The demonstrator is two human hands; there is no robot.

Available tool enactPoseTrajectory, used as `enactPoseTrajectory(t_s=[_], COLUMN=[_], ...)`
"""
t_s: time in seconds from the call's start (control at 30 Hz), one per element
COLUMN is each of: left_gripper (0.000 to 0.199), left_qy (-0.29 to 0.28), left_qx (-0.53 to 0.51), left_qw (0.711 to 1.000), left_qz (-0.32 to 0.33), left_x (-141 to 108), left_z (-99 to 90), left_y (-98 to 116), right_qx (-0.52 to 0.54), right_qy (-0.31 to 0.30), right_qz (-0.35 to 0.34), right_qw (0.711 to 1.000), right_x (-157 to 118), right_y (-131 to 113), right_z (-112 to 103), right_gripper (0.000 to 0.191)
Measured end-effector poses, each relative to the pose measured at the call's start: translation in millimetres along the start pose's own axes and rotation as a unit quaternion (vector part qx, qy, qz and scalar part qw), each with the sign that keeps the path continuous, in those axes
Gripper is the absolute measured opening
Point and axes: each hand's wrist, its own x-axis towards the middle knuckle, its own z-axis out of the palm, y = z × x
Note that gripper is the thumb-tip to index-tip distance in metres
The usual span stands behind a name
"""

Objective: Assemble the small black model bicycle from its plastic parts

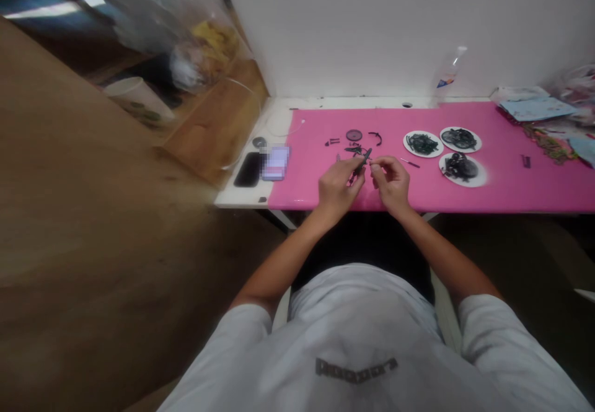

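Over the front of the pink table cover [307,183], my left hand [339,186] is closed on a small dark elongated part [366,158]. Close beside it, the thumb and fingers of my right hand [393,183] are pinched together near the part's end; what they hold is too small to make out. Just beyond the hands lie a dark round disc [354,135], a curved black piece [375,138] and several small dark pieces [333,142]. A thin screwdriver-like tool [410,163] rests to the right of my right hand.
Three white plates [406,150] with dark parts stand right of the hands. A clear bottle [449,77] is by the wall. A black phone [248,170] lies on the left, beside a pale screen. Papers [537,109] and bags pile up at far right.
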Motion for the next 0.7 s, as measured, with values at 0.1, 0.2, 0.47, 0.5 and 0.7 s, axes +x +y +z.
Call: enactPoseTrajectory(t_s=[0.1,0.2,0.47,0.5,0.7], left_gripper=[0.021,0.023,0.026,0.026,0.024], left_qy=[-0.013,-0.025,-0.056,-0.055,-0.042], left_qx=[0.005,0.013,0.024,0.023,0.016], left_qw=[1.000,1.000,0.998,0.998,0.998], left_qz=[-0.004,-0.008,-0.031,-0.033,-0.031], left_x=[0.0,-0.3,-0.4,-0.2,-0.4], left_z=[-1.2,-1.9,-3.3,-3.6,-2.9], left_y=[0.9,0.3,1.7,2.1,1.9], right_qx=[0.009,0.007,-0.055,-0.064,-0.088], right_qy=[-0.003,-0.004,-0.010,-0.013,-0.019], right_qz=[0.007,0.013,0.015,0.013,0.002], right_qw=[1.000,1.000,0.998,0.998,0.996], right_x=[0.3,0.6,0.8,0.6,-0.2], right_y=[-1.9,-2.3,-7.9,-8.7,-4.3], right_z=[1.8,2.5,0.3,-0.2,-4.5], right_gripper=[0.035,0.039,0.046,0.046,0.047])
